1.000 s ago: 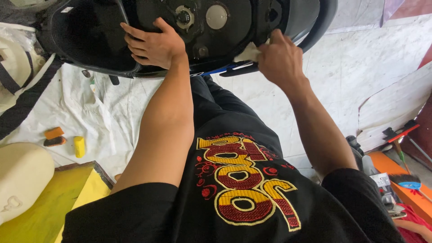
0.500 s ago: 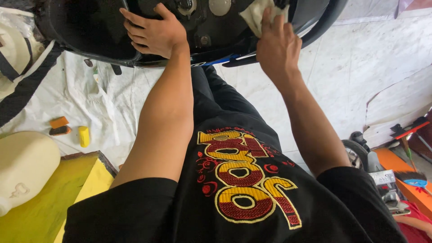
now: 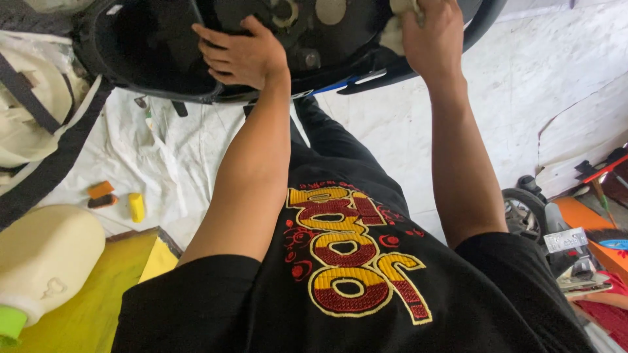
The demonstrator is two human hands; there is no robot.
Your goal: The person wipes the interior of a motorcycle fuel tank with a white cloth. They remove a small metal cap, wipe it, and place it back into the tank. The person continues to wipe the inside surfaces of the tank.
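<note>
The left hand (image 3: 241, 53) lies flat, fingers spread, on the black panel (image 3: 150, 46) at twelve o'clock. At one o'clock, the right hand (image 3: 432, 36) grips a pale cloth (image 3: 392, 33) against it.

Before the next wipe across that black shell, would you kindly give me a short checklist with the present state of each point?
1. Left hand steadies the glossy black plastic shell: ok, fingers lie flat on its inner surface.
2. Right hand has its grip on the pale folded cloth: ok, cloth is pressed against the shell.
3. Cloth clean enough: cannot tell, mostly hidden by the hand.
4. White crumpled floor sheet lies under the shell: ok.
5. Small yellow block and orange block lie apart from the hands: ok.
</note>
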